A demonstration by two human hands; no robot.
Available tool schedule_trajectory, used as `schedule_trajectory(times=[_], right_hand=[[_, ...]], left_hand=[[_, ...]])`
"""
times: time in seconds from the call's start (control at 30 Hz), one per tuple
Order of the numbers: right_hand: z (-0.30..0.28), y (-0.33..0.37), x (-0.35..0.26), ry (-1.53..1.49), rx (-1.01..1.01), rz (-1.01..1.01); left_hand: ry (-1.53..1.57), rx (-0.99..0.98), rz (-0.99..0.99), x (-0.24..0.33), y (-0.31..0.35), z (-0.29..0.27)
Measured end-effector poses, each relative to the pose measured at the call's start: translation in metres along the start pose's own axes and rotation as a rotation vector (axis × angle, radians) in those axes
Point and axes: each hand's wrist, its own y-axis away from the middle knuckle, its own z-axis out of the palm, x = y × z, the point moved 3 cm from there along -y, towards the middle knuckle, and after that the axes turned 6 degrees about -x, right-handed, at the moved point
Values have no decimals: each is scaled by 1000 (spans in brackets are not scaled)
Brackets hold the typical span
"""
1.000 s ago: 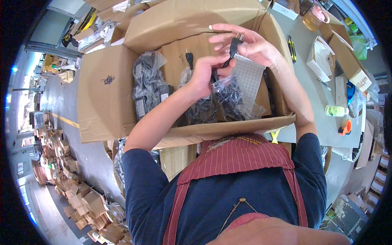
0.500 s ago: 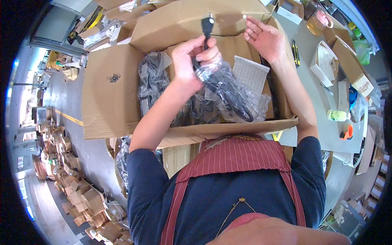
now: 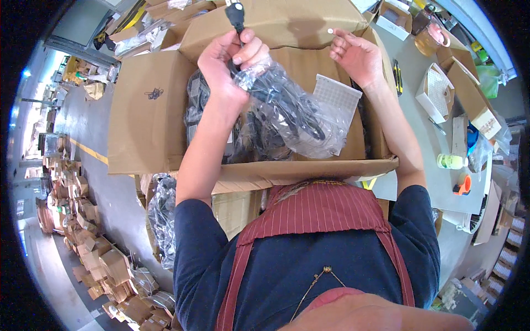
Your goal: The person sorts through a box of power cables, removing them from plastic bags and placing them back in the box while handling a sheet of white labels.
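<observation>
My left hand point(image 3: 229, 66) is closed round a black power cord just below its plug point(image 3: 236, 15), which points up and away from me. The coiled cord hangs to the right in a clear plastic bag point(image 3: 292, 113), over the open cardboard box point(image 3: 143, 118). At the box's far right side, my right hand point(image 3: 359, 58) is raised with its fingers curled. A small white round dot point(image 3: 330, 31), perhaps a sticker, sits at its fingertips. Below that hand, a white sheet with a grid of dots point(image 3: 338, 95) stands in the box, partly behind the bag.
More bagged black cords point(image 3: 199, 99) lie in the box's left part. On the grey table at right are a yellow-black cutter point(image 3: 397, 77), a white carton point(image 3: 436, 94), a green-labelled bottle point(image 3: 451, 161) and an orange tape roll point(image 3: 462, 184). Cardboard boxes point(image 3: 113, 265) pile up at left.
My left hand has moved left and slightly up, carrying the plug and bagged cord. My right hand is a little lower, its fingers more curled, the white dot still at its tips.
</observation>
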Motion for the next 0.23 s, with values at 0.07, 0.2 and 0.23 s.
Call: schedule_trajectory(times=[0.07, 0.2, 0.23], right_hand=[[-1, 0, 1, -5, 4, 9], [2, 1, 3, 60, -8, 25], [2, 0, 4, 85, -25, 29]], left_hand=[[12, -37, 53, 11, 2, -2], [39, 145, 181, 27, 6, -16], [39, 147, 185, 27, 8, -17]])
